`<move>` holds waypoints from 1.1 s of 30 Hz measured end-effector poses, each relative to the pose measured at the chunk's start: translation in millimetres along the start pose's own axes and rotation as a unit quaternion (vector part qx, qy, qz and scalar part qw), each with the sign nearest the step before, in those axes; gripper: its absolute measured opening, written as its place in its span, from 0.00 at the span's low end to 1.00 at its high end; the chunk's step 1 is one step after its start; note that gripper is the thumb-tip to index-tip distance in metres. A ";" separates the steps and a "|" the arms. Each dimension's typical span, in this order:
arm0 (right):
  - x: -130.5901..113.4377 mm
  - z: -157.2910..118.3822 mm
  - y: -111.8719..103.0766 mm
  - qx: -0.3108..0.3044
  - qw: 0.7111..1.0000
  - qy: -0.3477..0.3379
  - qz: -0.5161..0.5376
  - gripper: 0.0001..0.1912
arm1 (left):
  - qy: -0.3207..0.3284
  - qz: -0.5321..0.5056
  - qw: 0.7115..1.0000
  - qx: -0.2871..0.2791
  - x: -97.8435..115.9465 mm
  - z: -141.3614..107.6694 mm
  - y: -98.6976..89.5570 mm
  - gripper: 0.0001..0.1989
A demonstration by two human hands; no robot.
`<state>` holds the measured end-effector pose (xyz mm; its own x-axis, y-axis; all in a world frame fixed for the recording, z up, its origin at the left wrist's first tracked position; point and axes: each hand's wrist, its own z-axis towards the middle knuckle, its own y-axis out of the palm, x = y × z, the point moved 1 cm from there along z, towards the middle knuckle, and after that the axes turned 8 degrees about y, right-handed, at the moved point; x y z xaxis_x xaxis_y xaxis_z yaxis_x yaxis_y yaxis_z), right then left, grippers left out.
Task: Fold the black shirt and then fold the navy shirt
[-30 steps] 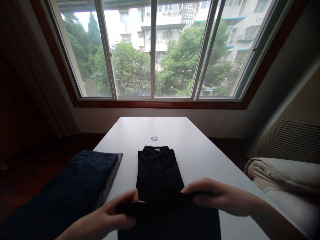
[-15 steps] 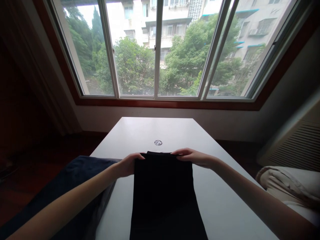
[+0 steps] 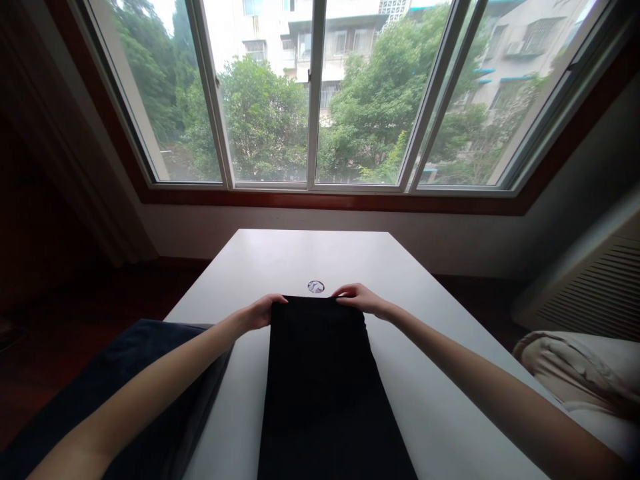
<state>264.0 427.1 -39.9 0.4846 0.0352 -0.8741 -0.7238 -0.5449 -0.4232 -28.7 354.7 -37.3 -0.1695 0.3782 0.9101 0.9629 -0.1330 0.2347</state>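
Note:
Black trousers, seemingly folded lengthwise, stretch along the white table toward me and run out of view at the bottom. My left hand pinches their far left corner between thumb and fingers. At the far edge, toward the right corner, my right hand also has its fingers closed on the black cloth. The far edge between both hands is fairly straight, and the right side has small creases just below my right hand.
Dark blue cloth hangs over the table's left side. A round black-and-white mark lies on the tabletop beyond the trousers. Beige and white fabric is heaped at the right. A wide window stands behind the table.
Both hands have moved slightly farther from me with the trousers' far edge. My right hand has shifted left, and the far edge looks flatter and narrower. The view has tilted down a little.

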 end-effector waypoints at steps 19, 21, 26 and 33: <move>49.6 21.3 -3.0 0.060 0.988 0.012 -0.141 0.21 | 0.209 0.327 0.920 0.048 -20.9 37.0 -18.7 0.20; 48.7 14.5 -5.3 0.055 0.987 0.032 -0.147 0.26 | 0.200 0.358 0.911 0.041 -19.7 31.9 -18.2 0.21; 42.1 -0.5 -8.8 0.012 0.985 0.100 -0.140 0.39 | 0.178 0.378 0.908 0.033 -18.1 20.4 -14.4 0.28; 32.1 -11.6 -7.0 -0.034 0.985 0.159 -0.057 0.37 | 0.119 0.302 0.946 0.002 -23.6 21.0 -12.4 0.33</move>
<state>290.3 422.3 -62.3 0.6980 -0.1579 -0.6985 -0.6262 -0.6077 -0.4884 -32.2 366.6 -68.9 0.3690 0.0173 0.9293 0.9003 -0.2550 -0.3528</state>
